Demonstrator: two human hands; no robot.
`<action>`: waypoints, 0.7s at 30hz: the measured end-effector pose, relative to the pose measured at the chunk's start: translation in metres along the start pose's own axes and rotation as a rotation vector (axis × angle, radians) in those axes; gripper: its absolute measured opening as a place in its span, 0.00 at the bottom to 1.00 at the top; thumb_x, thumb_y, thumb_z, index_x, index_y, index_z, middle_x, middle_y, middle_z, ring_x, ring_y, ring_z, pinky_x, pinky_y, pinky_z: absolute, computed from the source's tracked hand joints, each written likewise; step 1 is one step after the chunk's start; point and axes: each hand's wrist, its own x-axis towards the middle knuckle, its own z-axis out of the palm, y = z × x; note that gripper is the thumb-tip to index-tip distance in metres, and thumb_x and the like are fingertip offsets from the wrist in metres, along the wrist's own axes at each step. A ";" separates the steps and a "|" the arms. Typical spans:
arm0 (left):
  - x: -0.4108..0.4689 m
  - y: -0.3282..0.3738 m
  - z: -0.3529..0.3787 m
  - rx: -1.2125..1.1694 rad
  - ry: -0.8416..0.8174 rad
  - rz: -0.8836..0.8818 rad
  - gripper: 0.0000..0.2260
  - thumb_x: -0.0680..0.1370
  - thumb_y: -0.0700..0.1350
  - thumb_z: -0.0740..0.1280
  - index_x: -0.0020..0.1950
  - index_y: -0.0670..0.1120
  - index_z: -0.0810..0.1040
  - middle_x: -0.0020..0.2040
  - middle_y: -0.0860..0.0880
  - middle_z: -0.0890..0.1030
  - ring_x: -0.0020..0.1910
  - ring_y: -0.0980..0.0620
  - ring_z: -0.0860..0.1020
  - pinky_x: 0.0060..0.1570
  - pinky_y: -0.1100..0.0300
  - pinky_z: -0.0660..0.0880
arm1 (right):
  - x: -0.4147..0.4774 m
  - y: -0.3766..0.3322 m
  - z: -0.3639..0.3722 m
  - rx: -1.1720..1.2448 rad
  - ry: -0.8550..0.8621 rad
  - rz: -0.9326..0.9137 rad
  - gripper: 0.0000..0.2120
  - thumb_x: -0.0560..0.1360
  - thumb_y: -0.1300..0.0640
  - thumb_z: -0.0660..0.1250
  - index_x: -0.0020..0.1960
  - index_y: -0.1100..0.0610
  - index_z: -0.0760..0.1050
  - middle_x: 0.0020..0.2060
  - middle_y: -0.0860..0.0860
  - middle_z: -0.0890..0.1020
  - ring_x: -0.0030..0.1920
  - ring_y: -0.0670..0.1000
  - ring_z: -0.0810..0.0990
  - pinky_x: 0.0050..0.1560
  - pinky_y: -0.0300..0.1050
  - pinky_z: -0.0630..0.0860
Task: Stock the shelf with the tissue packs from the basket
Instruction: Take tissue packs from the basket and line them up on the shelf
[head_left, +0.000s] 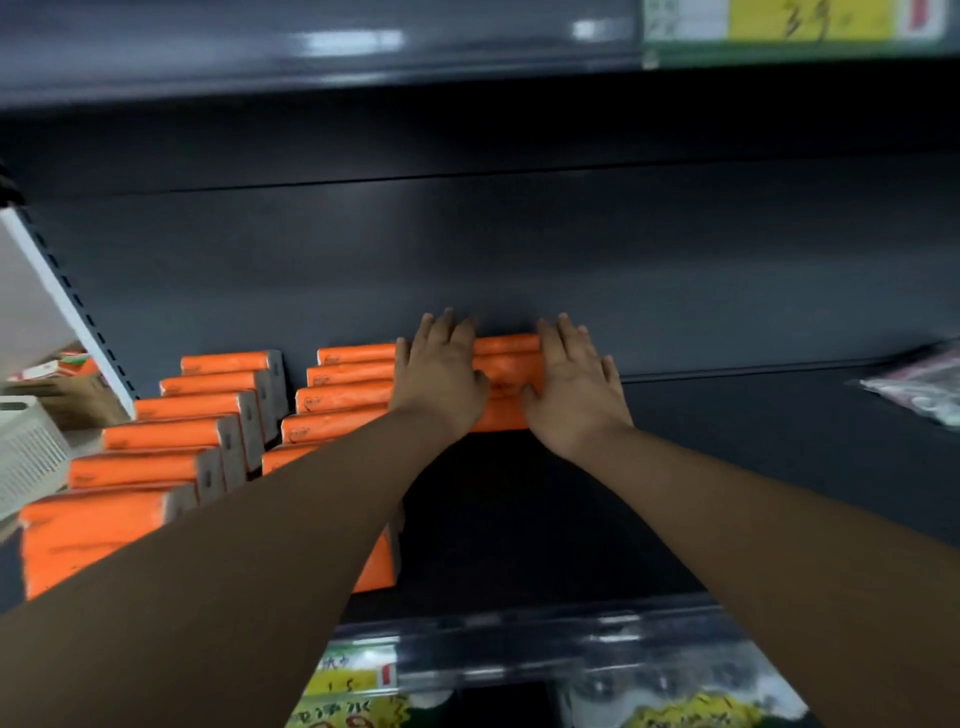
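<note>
**Here, two hands rest on orange tissue packs at the back of a dark shelf**

Two bare forearms reach forward and down across a dark grey shelf (727, 467). The left hand (441, 376) and the right hand (574, 387) lie on either side of a small group of orange tissue packs (508, 374) that stands close against the shelf's back panel. Both hands are released, not clenched. The fingers are straight and slightly spread, the palms flat on the packs, and the fingertips reach over the far edge. Motion blur makes it hard to count the packs between the hands.

Just left of the left hand, a middle row (343, 387) of the same orange packs runs from the back towards the front, partly hidden under the left forearm. Further left stands a far-left row (171, 436) of six packs, their pale ends facing right.

Beyond the shelf's left end sits a white slatted container (26, 452); whether it is the basket cannot be told. A clear plastic bag (919, 387) lies on the shelf, well apart to the right. A yellow price label (353, 675) is fixed to the front edge.
</note>
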 end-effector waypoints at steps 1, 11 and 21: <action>-0.005 0.000 -0.003 0.010 0.006 0.004 0.30 0.77 0.45 0.62 0.78 0.50 0.55 0.79 0.47 0.53 0.78 0.46 0.48 0.75 0.44 0.46 | -0.004 -0.002 -0.001 -0.004 0.007 -0.003 0.34 0.78 0.51 0.57 0.78 0.49 0.42 0.78 0.48 0.42 0.77 0.50 0.40 0.76 0.56 0.41; -0.063 0.005 -0.020 0.155 0.047 0.083 0.28 0.78 0.46 0.60 0.77 0.51 0.57 0.79 0.48 0.52 0.78 0.48 0.46 0.74 0.42 0.43 | -0.050 -0.018 -0.015 -0.094 0.017 -0.080 0.35 0.77 0.50 0.58 0.78 0.50 0.42 0.78 0.49 0.44 0.77 0.51 0.41 0.76 0.57 0.43; -0.140 0.002 -0.019 0.191 -0.011 0.078 0.29 0.78 0.47 0.61 0.77 0.49 0.55 0.78 0.47 0.53 0.78 0.47 0.50 0.75 0.44 0.47 | -0.109 -0.016 -0.015 -0.148 0.004 -0.150 0.34 0.77 0.49 0.60 0.77 0.51 0.47 0.78 0.49 0.49 0.78 0.51 0.45 0.76 0.57 0.45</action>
